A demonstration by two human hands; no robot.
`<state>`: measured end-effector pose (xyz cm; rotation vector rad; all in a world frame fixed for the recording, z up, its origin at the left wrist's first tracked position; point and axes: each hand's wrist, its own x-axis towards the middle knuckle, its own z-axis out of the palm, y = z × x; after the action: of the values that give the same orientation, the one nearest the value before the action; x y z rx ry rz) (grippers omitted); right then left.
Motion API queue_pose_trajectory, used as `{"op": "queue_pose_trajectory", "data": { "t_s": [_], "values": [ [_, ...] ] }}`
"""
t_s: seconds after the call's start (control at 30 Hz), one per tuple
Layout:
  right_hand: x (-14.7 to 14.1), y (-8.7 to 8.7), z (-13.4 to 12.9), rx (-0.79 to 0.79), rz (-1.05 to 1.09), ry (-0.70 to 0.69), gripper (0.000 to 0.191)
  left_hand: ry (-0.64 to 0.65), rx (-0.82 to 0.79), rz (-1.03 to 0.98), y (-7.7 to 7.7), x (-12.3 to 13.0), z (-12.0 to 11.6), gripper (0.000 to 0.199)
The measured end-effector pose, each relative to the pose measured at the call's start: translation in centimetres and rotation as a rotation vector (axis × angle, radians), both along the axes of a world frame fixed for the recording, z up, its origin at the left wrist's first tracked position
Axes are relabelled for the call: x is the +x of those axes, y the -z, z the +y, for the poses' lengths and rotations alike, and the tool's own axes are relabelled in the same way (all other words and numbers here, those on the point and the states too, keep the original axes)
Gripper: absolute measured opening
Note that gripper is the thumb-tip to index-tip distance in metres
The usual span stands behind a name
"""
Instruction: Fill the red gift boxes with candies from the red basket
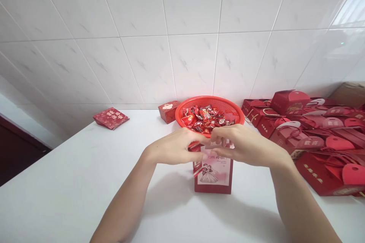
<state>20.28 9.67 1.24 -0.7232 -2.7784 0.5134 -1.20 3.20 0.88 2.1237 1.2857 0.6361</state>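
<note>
At the lower centre of the frame, a gift box (pixel 213 174) is placed on the table (pixel 80 182), with its top framed by the left hand (pixel 175 146) and the right hand (pixel 241 142). Behind it is set a basket (pixel 232 114) in which sweets (pixel 205 117) are held, flanked at left by a carton (pixel 169 113) and, farther left, a packet (pixel 111 117). The right side is occupied by massed boxes (pixel 312 142), and everything is backed by a wall (pixel 194 45).

Looks forward and down from head height, near above the white bench (pixel 71 186), facing the tiled wall (pixel 142 7).
</note>
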Motion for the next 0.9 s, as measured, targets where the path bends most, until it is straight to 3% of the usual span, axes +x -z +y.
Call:
{"op": "queue_pose_trajectory", "data": {
  "t_s": [0.17,0.33,0.43,0.57,0.73,0.9],
  "values": [
    [-0.3,0.0,-0.1,-0.057,0.119,-0.05,0.022,-0.135,0.093,-0.192,-0.1,0.5,0.3,0.026],
    [-0.9,-0.1,-0.1,-0.126,0.185,0.033,0.011,-0.032,0.055,-0.252,0.5,0.8,0.6,0.033],
    [-0.7,0.0,0.3,-0.166,0.237,0.037,0.018,-0.067,0.072,-0.2,0.4,0.4,0.6,0.031],
    [0.0,0.1,0.8,-0.097,0.256,0.083,0.016,-0.16,0.081,-0.015,0.1,-0.4,0.7,0.036],
    [0.3,0.2,0.7,-0.066,0.192,0.06,0.006,-0.08,-0.016,0.177,0.0,-0.8,1.0,0.023],
    [0.8,-0.3,0.5,-0.027,0.21,0.055,0.017,-0.143,0.008,0.163,-0.2,-0.5,0.8,0.018]
  ]
}}
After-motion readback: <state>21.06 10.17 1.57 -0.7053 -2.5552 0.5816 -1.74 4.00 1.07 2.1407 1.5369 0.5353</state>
